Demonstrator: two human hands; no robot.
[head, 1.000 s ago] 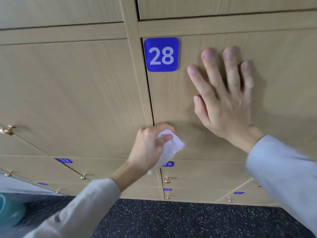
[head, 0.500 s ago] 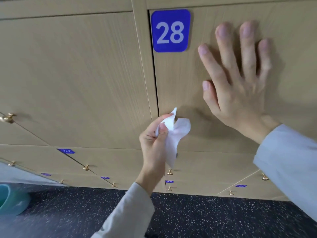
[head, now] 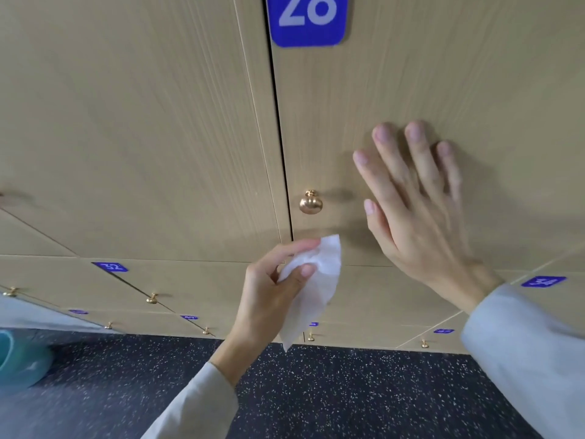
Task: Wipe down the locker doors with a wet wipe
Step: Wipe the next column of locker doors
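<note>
Locker door 28 (head: 395,83) is light wood with a blue number plate (head: 308,20) at its top left and a brass knob (head: 311,202) near its lower left. My left hand (head: 272,289) pinches a white wet wipe (head: 316,280) between thumb and fingers, just below the knob and at the door's bottom edge. The wipe hangs down loosely. My right hand (head: 414,210) lies flat with straight, spread fingers against the door, to the right of the knob.
More wooden locker doors (head: 126,122) fill the wall to the left and below, each with a small brass knob (head: 152,298) and blue plate (head: 111,267). A dark speckled floor (head: 348,391) runs along the bottom. A teal container (head: 19,359) sits at the lower left.
The view has tilted down, so plate 28 rose to the top edge. My right hand slid down the door, uncovering the brass knob. My left hand still holds the wipe, now hanging looser.
</note>
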